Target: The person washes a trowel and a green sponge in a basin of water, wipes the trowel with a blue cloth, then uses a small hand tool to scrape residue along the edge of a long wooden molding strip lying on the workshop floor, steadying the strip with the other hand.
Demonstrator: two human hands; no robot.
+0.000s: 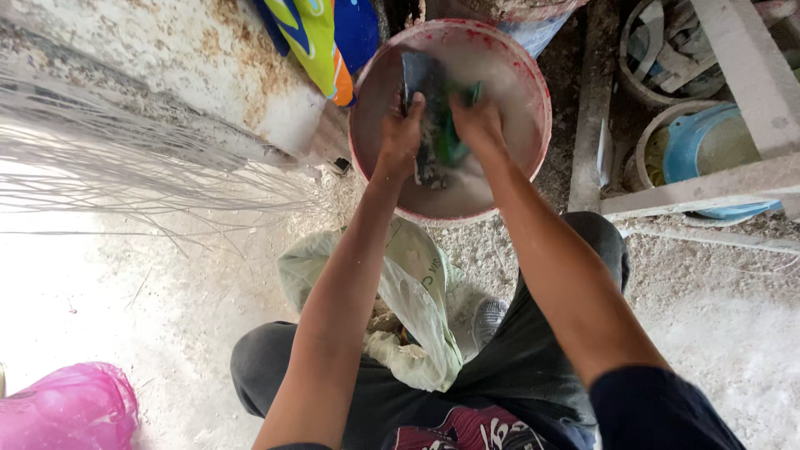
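Bucket (pixel 533 92): round, with a red-stained rim, standing on the dusty floor (pixel 167 300) in front of the person's knees; it holds cloudy grey water.
Floor: pale and covered with dust and sawdust; the left part is very bright from sunlight.
Bag (pixel 417 300): pale green plastic, crumpled, lying between the person's legs, just below the bucket.
Pink thing (pixel 71 408): pink plastic at the lower left corner, well apart from the bucket; I cannot tell what it is.
Blue basin (pixel 708 142): at the right side, partly behind pale wooden bars.
Dark tool (pixel 421 83): flat, dark and wet, standing almost upright inside the bucket, its lower part in the water.
Left hand (pixel 400 137): inside the bucket, the fingers closed around the left edge of the dark tool.
Right hand (pixel 477 125): inside the bucket, just beside the left hand, the fingers pressed together on a green pad.
Green pad (pixel 450 137): small and green, pushed against the dark tool, between the tool and the right hand.
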